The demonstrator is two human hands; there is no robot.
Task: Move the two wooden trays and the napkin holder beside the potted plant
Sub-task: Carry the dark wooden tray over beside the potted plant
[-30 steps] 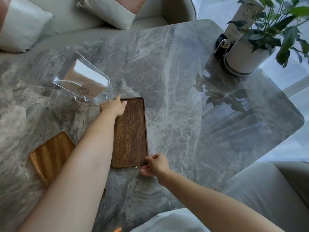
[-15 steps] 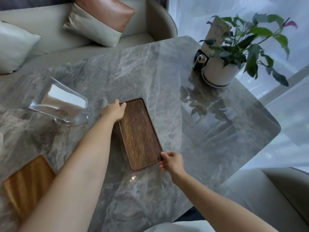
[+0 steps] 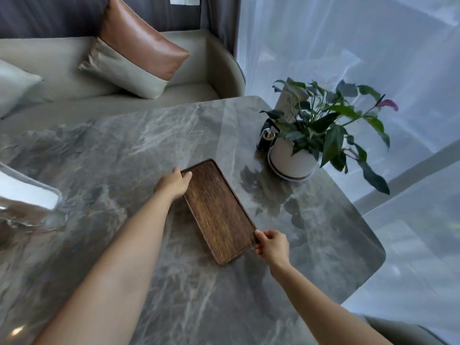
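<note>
A dark wooden tray (image 3: pixel 219 210) sits slanted near the middle of the grey marble table (image 3: pixel 124 145). My left hand (image 3: pixel 174 184) grips its far left corner, and my right hand (image 3: pixel 272 246) grips its near right corner. The potted plant (image 3: pixel 321 135), green leaves in a white pot, stands at the table's far right, a short gap beyond the tray. The clear napkin holder (image 3: pixel 27 202) with white napkins is at the left edge of view, partly cut off. The lighter second tray is out of view.
A small dark jar (image 3: pixel 266 140) and an upright card (image 3: pixel 290 100) stand just behind the pot. A sofa with a brown-and-beige cushion (image 3: pixel 137 56) runs along the far side. White curtains hang to the right past the table's rounded edge.
Both hands have carried the dark tray to the right, toward the plant, and turned it more slanted. The view has swung right, so the lighter tray has left the frame.
</note>
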